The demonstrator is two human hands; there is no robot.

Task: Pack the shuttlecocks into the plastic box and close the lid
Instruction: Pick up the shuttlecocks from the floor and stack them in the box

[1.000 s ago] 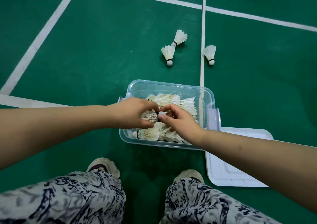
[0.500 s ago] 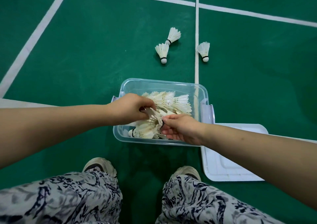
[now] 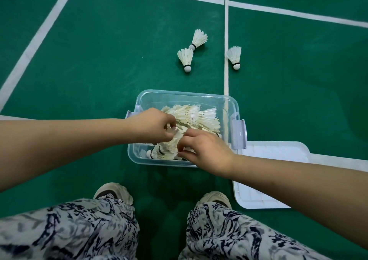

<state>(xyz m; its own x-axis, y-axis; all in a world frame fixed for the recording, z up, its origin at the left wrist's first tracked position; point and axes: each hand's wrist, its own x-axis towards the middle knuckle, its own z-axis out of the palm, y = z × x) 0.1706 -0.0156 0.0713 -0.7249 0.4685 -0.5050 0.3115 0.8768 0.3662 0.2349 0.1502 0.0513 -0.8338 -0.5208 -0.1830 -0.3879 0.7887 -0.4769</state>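
A clear plastic box (image 3: 187, 95) sits on the green court floor, holding several white feather shuttlecocks (image 3: 197, 115). My left hand (image 3: 153, 125) reaches in from the left and pinches the feathers of a shuttlecock (image 3: 172, 143) in the box's near half. My right hand (image 3: 206, 152) reaches in over the near right corner and pinches the same cluster of feathers. Three more shuttlecocks lie on the floor beyond the box: one (image 3: 186, 58), one (image 3: 198, 39) and one (image 3: 235, 56). The white lid (image 3: 274, 154) lies flat to the right of the box.
White court lines (image 3: 226, 50) cross the floor; one runs under the box's right side. My patterned trouser legs (image 3: 79, 230) and two shoes (image 3: 113, 193) are just below the box. The box's grey latch (image 3: 238, 133) stands open on its right side.
Both hands have shifted toward the near half of the box and hold the shuttlecock feathers there. The view has drifted slightly; the floor shuttlecocks lie where they were.
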